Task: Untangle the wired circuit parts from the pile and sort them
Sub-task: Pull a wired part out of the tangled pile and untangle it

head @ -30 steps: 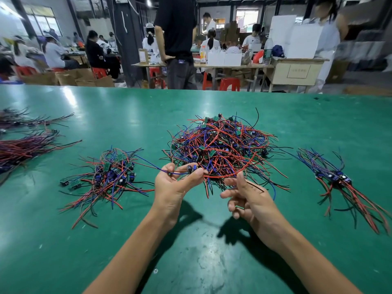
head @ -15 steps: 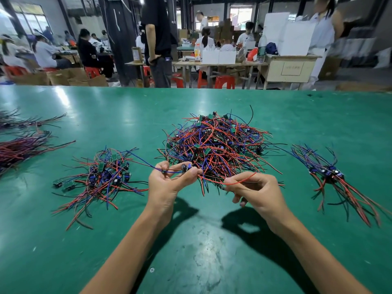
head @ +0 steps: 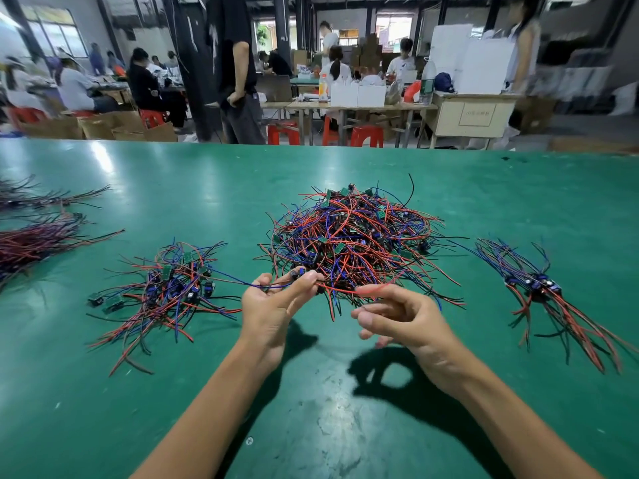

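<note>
Item: one small dark circuit part with a blue component and attached blue and red wire leads point(head: 300, 273), held at the near edge of the large central tangled pile of red, blue and black wired circuit parts point(head: 349, 236) on the green work table point(head: 207, 392). Location: the part sits between thumb and fingertips of the left hand point(head: 268, 311), which pinches it just short of the pile's front margin; whether it is fully clear of the tangle cannot be told. Long axis: roughly left to right across the view, the blue lead trailing left toward the smaller loose heap of wired parts at centre-left point(head: 166, 288), the red lead running right. Second contact: the right hand point(head: 404, 318) has its fingers loosely curled, with the red lead crossing its forefinger; a firm pinch cannot be confirmed. Nearer hand: left holds the body, right lies along the lead, toward the side where it meets the pile. Judgement: the next pull would likely go toward the person and away from the pile, along the lead's own line. Other stock: a fanned bundle of aligned wired parts at right point(head: 539, 288); two dark wire bundles at far left point(head: 38, 236).
</note>
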Available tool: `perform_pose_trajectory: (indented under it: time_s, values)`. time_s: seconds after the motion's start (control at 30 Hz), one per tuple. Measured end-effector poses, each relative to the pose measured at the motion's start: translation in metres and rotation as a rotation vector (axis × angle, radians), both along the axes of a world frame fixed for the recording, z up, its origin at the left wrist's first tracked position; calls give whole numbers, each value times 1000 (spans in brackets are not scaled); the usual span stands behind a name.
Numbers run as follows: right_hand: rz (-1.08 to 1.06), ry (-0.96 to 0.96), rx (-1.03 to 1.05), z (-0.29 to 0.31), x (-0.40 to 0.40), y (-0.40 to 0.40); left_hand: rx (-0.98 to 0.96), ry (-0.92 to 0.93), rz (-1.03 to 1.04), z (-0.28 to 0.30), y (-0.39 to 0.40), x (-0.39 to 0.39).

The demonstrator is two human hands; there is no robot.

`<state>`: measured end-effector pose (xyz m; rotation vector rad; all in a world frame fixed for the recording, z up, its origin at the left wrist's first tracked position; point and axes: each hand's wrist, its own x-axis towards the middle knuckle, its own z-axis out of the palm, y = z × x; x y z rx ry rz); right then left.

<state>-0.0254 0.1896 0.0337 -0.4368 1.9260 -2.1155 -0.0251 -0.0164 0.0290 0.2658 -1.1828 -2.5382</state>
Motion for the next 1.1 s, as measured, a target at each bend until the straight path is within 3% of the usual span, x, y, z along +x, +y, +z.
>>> perform_pose_trajectory:
  time_s: [0.13, 0.4, 0.57, 0.8, 1.0, 1.1]
  values:
    - [124, -195, -157, -4, 9, -17, 5, 34, -19, 3, 2, 2]
    - [-170, -278, -348, -8, 9, -30, -529, 159, 31, -4, 19, 8]
    - [-130, -418, -584, -8, 4, -22, -511, 167, 23, -4, 22, 11]
    - [-227, -293, -423, -8, -1, -21, -491, 203, -51, -7, 23, 11]
    - [-191, -337, -374, -6, -16, -2, -1123, 450, -52, -15, 22, 10]
    - [-124, -265, -274, -8, -16, 0, -1024, 259, -130, -16, 30, 14]
